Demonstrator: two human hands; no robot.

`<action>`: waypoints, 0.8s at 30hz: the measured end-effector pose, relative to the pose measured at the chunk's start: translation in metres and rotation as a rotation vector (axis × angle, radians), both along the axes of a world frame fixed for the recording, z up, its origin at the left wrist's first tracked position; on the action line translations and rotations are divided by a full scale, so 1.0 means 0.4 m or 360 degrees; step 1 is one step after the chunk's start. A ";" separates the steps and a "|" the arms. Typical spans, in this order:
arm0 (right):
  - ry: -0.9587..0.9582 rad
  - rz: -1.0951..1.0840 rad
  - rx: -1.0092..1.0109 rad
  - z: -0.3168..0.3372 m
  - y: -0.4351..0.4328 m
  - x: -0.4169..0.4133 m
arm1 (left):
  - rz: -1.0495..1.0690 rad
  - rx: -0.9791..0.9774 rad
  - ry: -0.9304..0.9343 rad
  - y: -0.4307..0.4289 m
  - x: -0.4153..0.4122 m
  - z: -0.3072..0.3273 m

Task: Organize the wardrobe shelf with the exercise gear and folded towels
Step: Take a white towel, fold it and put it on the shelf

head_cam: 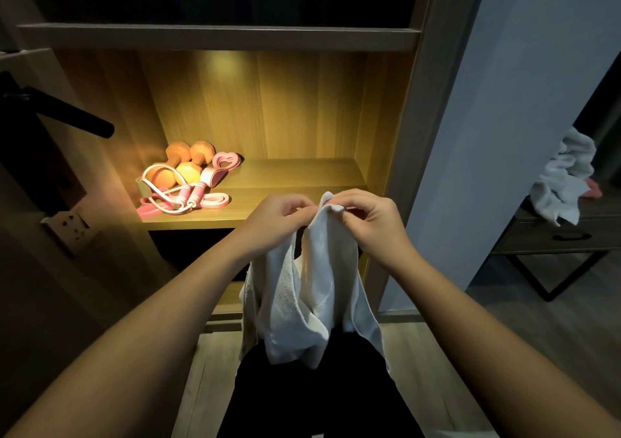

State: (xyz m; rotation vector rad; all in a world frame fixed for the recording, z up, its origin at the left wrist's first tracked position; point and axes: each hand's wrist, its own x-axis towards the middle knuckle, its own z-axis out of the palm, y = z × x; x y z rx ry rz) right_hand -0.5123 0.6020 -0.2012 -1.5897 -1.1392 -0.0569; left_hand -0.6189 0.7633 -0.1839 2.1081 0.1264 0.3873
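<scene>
Hardware sits at the far left: a black door handle [70, 116] juts toward the wardrobe, and a wall socket [69, 224] is set lower down. To their right the lit wardrobe shelf [302, 177] carries the exercise gear, bunched in its left corner. Two orange dumbbells [178, 152] lie side by side toward the back. A jump rope [186, 196] with pink handles loops over and in front of them. A pink heart-shaped piece [226, 161] sits just beside them on the right, and a flat pink resistance band [218, 199] lies nearest the front edge. At the far right, past a pale wall panel [504, 118], a heap of crumpled towels [564, 182] rests on a low counter [551, 239] with a drawer.

Both hands are raised close together in front of the shelf's front edge. The left hand [279, 215] has its fingers curled, and its grip pinches the top edge of a white towel [322, 269]. The right hand [369, 217] pinches the same edge just beside it, and a corner of cloth pokes up between the two. The towel hangs unfolded and rumpled from both grips, apart from the shelf, down in front of the person's dark clothing.

From the resistance band rightward, the shelf's wood surface runs open to the right side panel. The board above closes the compartment overhead.
</scene>
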 end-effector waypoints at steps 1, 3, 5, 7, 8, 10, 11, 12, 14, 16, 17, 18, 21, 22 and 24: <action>0.0006 -0.0003 -0.0010 0.001 -0.002 0.003 | -0.0003 -0.0003 0.0004 -0.002 -0.001 0.000; 0.0013 0.0020 -0.0040 0.002 -0.007 0.005 | 0.0009 0.0001 -0.0006 -0.007 0.000 -0.002; 0.0039 0.0081 -0.0050 0.004 -0.008 -0.003 | 0.0035 0.0041 -0.0071 -0.009 0.003 -0.009; 0.0104 0.0120 -0.0043 0.005 -0.008 -0.010 | 0.0040 0.0049 -0.0140 -0.015 0.004 -0.013; 0.0138 0.0126 -0.0035 0.004 -0.008 -0.011 | 0.0035 0.0046 -0.0159 -0.018 0.004 -0.014; 0.0216 0.0140 0.0010 0.001 -0.005 -0.011 | 0.0002 0.0045 -0.0168 -0.022 0.003 -0.017; 0.0264 0.0138 0.0038 0.000 -0.002 -0.013 | -0.0024 0.0050 -0.0170 -0.022 0.003 -0.019; 0.0304 0.0119 0.0057 -0.001 0.001 -0.017 | -0.0045 0.0062 -0.0176 -0.024 0.003 -0.020; 0.0389 0.0092 0.0045 0.000 0.002 -0.019 | -0.0054 0.0084 -0.0188 -0.026 0.002 -0.021; 0.0434 0.0126 -0.0102 0.012 0.000 -0.013 | -0.0030 0.0089 -0.0180 -0.023 0.003 -0.027; 0.0401 0.0144 -0.0221 0.018 0.000 -0.007 | -0.0012 0.0100 -0.0161 -0.020 0.003 -0.032; 0.0348 0.0156 -0.0346 0.023 0.002 -0.001 | 0.0003 0.0125 -0.0138 -0.019 0.004 -0.037; 0.0198 -0.0031 -0.0639 0.020 0.020 0.032 | 0.0102 0.0223 -0.0049 -0.002 0.008 -0.040; 0.0175 -0.0182 -0.0693 0.014 0.026 0.054 | 0.0181 0.0283 0.0021 0.018 0.002 -0.036; 0.0206 -0.0513 -0.0761 0.001 0.023 0.117 | 0.0310 0.0463 0.0266 0.091 -0.020 -0.031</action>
